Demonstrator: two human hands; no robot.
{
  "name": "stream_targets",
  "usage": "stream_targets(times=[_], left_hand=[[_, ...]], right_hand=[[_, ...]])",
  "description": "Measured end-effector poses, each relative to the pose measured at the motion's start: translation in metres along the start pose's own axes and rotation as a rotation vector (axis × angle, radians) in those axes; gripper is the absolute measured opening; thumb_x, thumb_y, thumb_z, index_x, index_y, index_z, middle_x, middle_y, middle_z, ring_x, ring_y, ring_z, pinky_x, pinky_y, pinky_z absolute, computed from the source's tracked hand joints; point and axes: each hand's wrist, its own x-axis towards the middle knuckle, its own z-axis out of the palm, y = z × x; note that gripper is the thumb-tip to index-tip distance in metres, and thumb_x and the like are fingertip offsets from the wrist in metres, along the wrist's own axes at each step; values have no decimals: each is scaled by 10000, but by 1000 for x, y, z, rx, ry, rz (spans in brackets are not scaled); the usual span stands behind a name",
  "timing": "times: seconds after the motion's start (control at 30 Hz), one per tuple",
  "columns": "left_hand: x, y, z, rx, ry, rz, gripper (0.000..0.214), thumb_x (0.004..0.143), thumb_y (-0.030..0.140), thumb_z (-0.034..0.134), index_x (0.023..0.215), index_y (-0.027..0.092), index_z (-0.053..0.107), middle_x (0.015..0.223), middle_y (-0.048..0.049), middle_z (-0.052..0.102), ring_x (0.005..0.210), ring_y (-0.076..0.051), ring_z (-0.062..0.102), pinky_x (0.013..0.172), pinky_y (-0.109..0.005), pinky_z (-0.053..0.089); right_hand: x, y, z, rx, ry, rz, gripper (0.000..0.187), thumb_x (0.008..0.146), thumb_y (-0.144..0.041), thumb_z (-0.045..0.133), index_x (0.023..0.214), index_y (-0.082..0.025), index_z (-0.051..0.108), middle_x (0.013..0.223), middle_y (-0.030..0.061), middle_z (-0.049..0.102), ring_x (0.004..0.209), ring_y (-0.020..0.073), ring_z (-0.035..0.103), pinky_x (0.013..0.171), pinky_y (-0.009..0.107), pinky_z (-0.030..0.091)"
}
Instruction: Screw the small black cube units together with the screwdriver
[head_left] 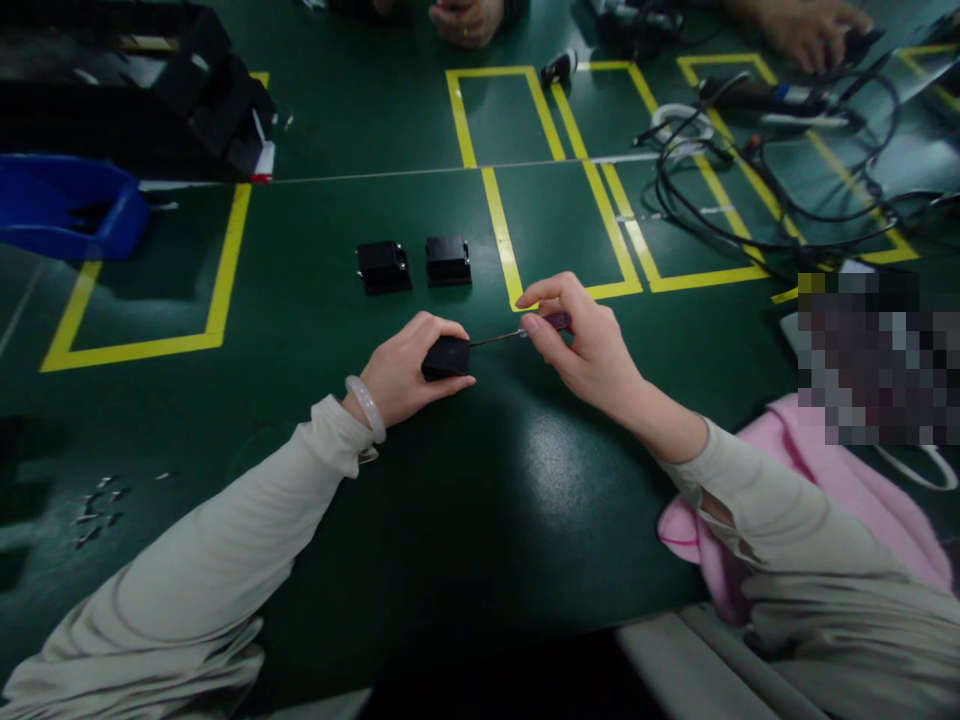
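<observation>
My left hand (409, 368) rests on the green table (465, 500) and grips a small black block (445, 357) between thumb and fingers. My right hand (581, 340) pinches a thin screwdriver (525, 331) by its purple handle. The metal shaft points left and its tip touches the block's right side. Two more black blocks (383, 267) (448, 260) sit side by side just beyond my hands.
Yellow tape rectangles (559, 230) mark the table. A blue bin (67, 205) and black trays (202, 90) stand far left. Tangled black cables (750, 190) lie far right. Other people's hands (465, 20) (810, 30) work at the far edge. Small screws (97, 505) lie near left, pink cloth (810, 490) at right.
</observation>
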Motion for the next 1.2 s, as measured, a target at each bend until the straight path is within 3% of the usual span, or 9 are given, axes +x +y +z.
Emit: stream_targets(times=[0.13, 0.3, 0.5, 0.67, 0.87, 1.07, 1.2], left_hand=[[0, 0, 0, 0, -1, -2, 406, 857, 455, 699, 1149, 216, 550, 1106, -50, 599, 1035, -228, 603, 919, -365, 490], [0, 0, 1, 3, 7, 12, 404, 864, 457, 696, 1151, 216, 546, 1111, -50, 600, 1047, -227, 602, 928, -362, 489], [0, 0, 0, 2, 10, 23, 402, 861, 441, 705, 1152, 212, 547, 1110, -52, 601, 1040, -223, 600, 916, -361, 491], [-1, 0, 0, 0, 8, 20, 403, 860, 442, 704, 1150, 211, 547, 1112, -55, 599, 1040, -225, 600, 914, -362, 491], [0, 1, 0, 4, -3, 0, 402, 857, 446, 698, 1149, 215, 545, 1116, -55, 599, 1040, -232, 601, 914, -372, 490], [0, 0, 0, 6, 11, 25, 401, 862, 448, 698, 1145, 206, 548, 1102, -57, 599, 1030, -228, 603, 903, -361, 491], [0, 0, 0, 0, 6, 11, 401, 860, 451, 698, 1146, 215, 545, 1106, -53, 602, 1037, -229, 602, 916, -369, 491]], right_hand=[[0, 0, 0, -11, -17, 7, 121, 988, -325, 523, 949, -212, 544, 638, -74, 509, 502, 69, 490, 548, 233, 384], [0, -2, 1, -11, 22, -33, 123, 965, -216, 501, 1080, -196, 539, 749, -46, 534, 614, 88, 547, 636, 247, 444], [0, -2, 0, -8, -26, 4, 147, 1000, -340, 503, 952, -208, 546, 642, -68, 521, 510, 72, 490, 552, 234, 388], [0, -4, -1, -15, 12, -45, 91, 977, -228, 498, 1046, -200, 549, 796, -27, 582, 614, 85, 564, 623, 246, 441], [1, -3, -2, -17, -40, 12, 116, 989, -316, 513, 940, -214, 541, 626, -73, 515, 498, 75, 504, 535, 233, 378], [1, -5, -1, -7, 2, -28, 88, 968, -227, 503, 1042, -204, 545, 829, -18, 592, 642, 93, 580, 646, 254, 457], [1, -4, -1, 4, -29, 15, 100, 991, -312, 507, 978, -217, 537, 657, -68, 512, 539, 85, 522, 576, 244, 406]])
